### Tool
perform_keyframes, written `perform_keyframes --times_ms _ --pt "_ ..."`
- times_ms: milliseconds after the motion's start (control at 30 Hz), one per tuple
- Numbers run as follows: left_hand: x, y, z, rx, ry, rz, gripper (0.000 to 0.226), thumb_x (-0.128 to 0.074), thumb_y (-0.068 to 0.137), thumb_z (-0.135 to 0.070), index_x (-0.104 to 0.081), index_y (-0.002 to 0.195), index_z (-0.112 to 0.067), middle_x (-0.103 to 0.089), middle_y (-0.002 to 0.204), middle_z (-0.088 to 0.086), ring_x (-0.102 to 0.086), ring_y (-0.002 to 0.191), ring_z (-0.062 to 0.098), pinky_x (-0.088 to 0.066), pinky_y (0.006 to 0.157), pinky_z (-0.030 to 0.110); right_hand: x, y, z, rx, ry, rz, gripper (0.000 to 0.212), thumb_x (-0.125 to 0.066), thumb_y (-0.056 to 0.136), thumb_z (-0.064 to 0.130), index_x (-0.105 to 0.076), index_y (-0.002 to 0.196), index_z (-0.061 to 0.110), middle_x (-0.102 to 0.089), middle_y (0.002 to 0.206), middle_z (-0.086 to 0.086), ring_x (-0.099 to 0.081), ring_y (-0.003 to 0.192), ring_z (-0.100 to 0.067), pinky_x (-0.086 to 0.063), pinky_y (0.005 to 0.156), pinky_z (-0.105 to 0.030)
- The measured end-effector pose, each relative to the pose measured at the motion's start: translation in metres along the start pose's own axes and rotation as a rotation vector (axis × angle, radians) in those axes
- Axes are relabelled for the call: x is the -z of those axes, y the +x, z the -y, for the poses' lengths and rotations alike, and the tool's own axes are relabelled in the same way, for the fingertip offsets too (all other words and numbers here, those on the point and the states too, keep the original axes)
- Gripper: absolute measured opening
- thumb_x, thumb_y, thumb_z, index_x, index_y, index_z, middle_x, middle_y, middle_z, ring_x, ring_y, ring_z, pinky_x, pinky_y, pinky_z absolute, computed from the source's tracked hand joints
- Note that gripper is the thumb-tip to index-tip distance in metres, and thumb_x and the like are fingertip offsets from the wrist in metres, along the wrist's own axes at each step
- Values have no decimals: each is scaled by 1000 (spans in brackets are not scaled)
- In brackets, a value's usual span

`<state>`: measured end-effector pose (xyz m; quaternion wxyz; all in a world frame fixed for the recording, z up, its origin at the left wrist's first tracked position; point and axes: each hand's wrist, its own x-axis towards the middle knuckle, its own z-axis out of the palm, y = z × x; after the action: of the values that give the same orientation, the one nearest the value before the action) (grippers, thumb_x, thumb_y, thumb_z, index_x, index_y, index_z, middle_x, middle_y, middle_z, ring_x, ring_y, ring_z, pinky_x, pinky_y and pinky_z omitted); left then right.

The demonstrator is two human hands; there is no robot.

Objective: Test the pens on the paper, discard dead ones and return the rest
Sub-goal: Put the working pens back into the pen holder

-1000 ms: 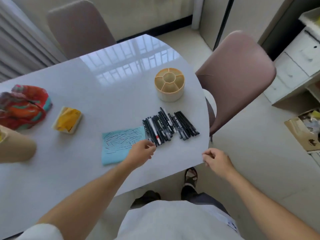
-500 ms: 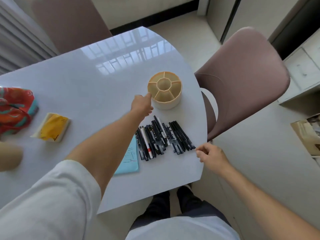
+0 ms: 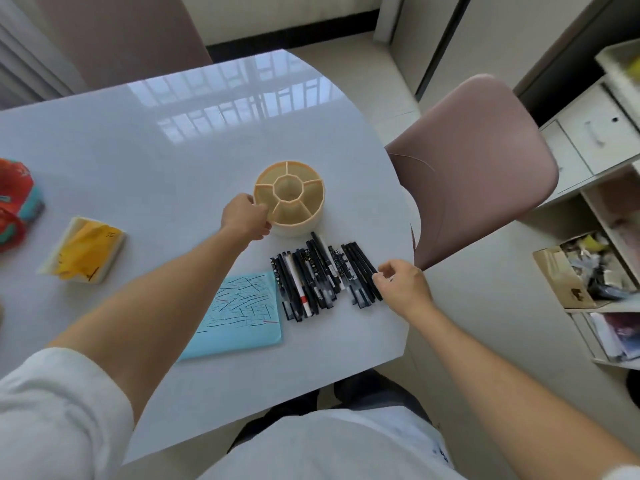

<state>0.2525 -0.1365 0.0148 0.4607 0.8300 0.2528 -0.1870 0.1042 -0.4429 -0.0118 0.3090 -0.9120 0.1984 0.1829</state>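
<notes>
A round beige pen holder (image 3: 290, 196) with several empty compartments stands on the white table (image 3: 145, 161). My left hand (image 3: 244, 217) grips its left wall. Just in front of it lies a row of several black pens (image 3: 322, 275), side by side. My right hand (image 3: 401, 282) is at the right end of that row, its fingertips touching the outermost pens; whether it pinches one I cannot tell. A light blue paper (image 3: 239, 315) covered in scribbled test lines lies left of the pens, partly under my left forearm.
A pink chair (image 3: 478, 168) stands close to the table's right edge. A yellow packet on a white box (image 3: 85, 249) and a red patterned bag (image 3: 15, 202) lie at the left. A cardboard box of clutter (image 3: 585, 268) and shelves stand at the right.
My left hand went from the paper's corner up to the pen holder and took hold of its side. My right hand moved from the table's edge to the right end of the pens.
</notes>
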Motion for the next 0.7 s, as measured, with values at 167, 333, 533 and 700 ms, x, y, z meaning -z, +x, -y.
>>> perform_keyframes --times_ms 167,333,533,700 --pt "35 -6 38 55 -107 -46 30 -50 83 -17 -56 110 -7 -72 77 18 -65 56 24 -62 66 42 -14 15 20 30 -220 -1 38 -66 85 44 -64 116 22 -64 116 0 -64 102 -23 -50 83 -33" --pt "49 -19 65 111 -169 -66 38 -53 80 -25 -55 114 -9 -74 78 15 -68 58 22 -63 68 43 -17 29 31 86 -354 24 37 -63 83 46 -60 111 22 -62 113 0 -64 97 -26 -45 76 -33" --pt "45 -40 82 169 -237 -57 31 -54 89 -28 -56 116 -12 -74 83 16 -67 59 21 -63 69 42 -12 42 40 182 -483 69 34 -62 81 45 -52 100 19 -60 98 1 -60 84 -27 -42 68 -34" --pt "37 -53 84 213 -306 -64 28 -54 89 -23 -57 114 -10 -72 83 20 -59 51 21 -56 59 36 -10 48 42 212 -510 124 32 -64 82 37 -45 96 16 -57 93 0 -57 79 -26 -40 66 -34"
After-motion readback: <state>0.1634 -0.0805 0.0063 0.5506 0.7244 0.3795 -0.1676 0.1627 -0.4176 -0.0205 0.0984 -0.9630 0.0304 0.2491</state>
